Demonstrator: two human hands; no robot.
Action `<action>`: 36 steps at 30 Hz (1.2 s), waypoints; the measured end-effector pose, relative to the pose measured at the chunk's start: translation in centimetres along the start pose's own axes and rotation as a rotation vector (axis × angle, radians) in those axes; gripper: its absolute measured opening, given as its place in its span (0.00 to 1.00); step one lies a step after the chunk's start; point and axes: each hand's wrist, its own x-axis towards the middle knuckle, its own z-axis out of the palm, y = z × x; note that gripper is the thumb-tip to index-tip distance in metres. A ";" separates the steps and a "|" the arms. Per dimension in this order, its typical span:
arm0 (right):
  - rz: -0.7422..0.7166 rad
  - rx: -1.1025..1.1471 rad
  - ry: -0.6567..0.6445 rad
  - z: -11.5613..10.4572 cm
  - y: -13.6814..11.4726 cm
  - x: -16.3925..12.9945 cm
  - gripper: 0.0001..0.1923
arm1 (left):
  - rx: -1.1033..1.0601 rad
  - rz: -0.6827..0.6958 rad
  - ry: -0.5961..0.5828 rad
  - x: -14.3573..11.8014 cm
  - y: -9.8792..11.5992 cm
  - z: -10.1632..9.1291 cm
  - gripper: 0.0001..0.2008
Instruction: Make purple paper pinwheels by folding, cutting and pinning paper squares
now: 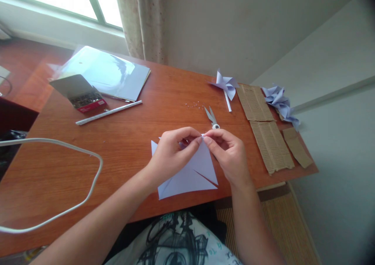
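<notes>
A sheet of white paper (187, 179) with slits cut in from its corners lies near the table's front edge. My left hand (177, 146) pinches its far corner between thumb and forefinger. Touching fingertips with it, my right hand (227, 150) is closed on the same corner from the other side. Just beyond my hands lie scissors (212, 118) with their blades apart, the handles partly hidden by my right hand. Small white scraps (195, 105) are scattered beside the blades.
A paper pinwheel (225, 83) on a rolled stick lies at the back. Corrugated cardboard pieces (265, 140) and folded paper shapes (279, 101) are on the right. At left are a paper rod (109, 112), an opened small box (88, 101), a plastic-covered folder (102, 72) and a white cable (98, 175).
</notes>
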 end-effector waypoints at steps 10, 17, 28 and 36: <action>-0.001 -0.027 -0.010 -0.2 -0.3 0.1 0.04 | 0.007 -0.004 -0.009 0.0 0.1 -0.1 0.09; -0.063 -0.109 0.005 -0.1 -0.6 0.1 0.03 | -0.092 -0.084 -0.008 0.1 0.0 -0.2 0.12; -0.018 -0.079 0.001 -0.1 -0.5 0.0 0.05 | -0.065 -0.057 -0.003 0.0 -0.4 -0.1 0.09; 0.019 -0.059 0.012 -0.1 -0.7 0.0 0.08 | 0.042 0.006 0.024 0.1 0.0 0.0 0.07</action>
